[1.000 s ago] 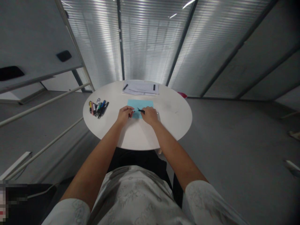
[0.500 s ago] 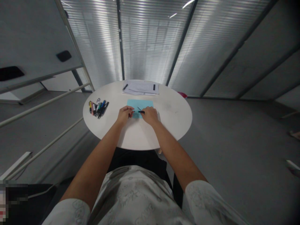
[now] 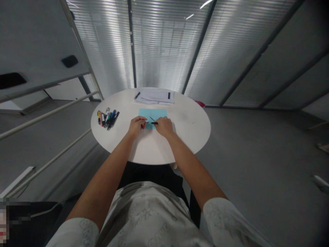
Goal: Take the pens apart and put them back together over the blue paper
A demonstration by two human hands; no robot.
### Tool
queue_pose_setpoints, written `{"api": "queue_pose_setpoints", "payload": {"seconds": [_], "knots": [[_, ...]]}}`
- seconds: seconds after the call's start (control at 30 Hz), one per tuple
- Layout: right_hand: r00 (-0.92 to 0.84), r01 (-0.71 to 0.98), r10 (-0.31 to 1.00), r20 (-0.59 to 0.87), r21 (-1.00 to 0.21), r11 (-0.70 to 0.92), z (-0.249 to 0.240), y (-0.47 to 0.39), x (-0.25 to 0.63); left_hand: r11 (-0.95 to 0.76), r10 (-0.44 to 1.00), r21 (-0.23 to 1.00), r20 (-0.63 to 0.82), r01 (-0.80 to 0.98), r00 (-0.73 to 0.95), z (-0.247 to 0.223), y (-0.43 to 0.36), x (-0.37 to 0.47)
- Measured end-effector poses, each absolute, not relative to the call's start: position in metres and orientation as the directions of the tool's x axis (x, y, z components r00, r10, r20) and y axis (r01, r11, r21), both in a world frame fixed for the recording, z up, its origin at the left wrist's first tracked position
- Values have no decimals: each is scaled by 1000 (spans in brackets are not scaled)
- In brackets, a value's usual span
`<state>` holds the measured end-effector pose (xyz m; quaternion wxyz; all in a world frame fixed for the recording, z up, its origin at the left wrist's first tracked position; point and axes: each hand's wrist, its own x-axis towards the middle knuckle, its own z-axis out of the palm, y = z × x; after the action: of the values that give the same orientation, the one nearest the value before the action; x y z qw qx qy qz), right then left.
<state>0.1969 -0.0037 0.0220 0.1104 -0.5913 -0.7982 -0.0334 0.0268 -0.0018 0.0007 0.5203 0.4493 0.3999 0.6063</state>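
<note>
Over the light blue sheet (image 3: 151,112), both hands are close together near the middle of the round white table (image 3: 151,147). My left hand (image 3: 138,125) is closed at the sheet's left side, with something small and reddish at its fingertips, too small to name. My right hand (image 3: 164,126) is closed round a dark pen (image 3: 154,122) that points left, toward my left hand. A thin dark line shows on the sheet just above the pen. Part of the sheet's lower edge is hidden by my hands.
Several pens and markers (image 3: 109,118) lie in a pile at the table's left. A stack of papers (image 3: 154,96) with two dark items on it sits at the far edge. White rails (image 3: 51,114) run along the left, and blinds hang behind the table.
The blue sheet has shifted very slightly up and left. Both hands hold nearly the same position.
</note>
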Motion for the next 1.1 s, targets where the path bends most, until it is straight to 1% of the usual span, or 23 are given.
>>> {"api": "queue_pose_setpoints", "payload": {"seconds": [0.17,0.5,0.67,0.93,1.1], "knots": [[-275,950,926,259,-76,303,19,-1,198,-146,989,952,137,-270,-53,1,-2,27],[-276,953,915,295,-42,301,16,1,197,-143,990,954,134,-264,-51,4,-5,28],[-277,955,924,264,-35,296,18,0,199,-128,992,955,120,-269,-46,5,-6,28],[-295,950,921,254,-28,312,22,-4,198,-139,990,951,132,-275,-45,5,-6,28],[-221,969,935,279,-49,244,24,-5,198,-142,990,948,138,-284,-33,5,-6,28]]}}
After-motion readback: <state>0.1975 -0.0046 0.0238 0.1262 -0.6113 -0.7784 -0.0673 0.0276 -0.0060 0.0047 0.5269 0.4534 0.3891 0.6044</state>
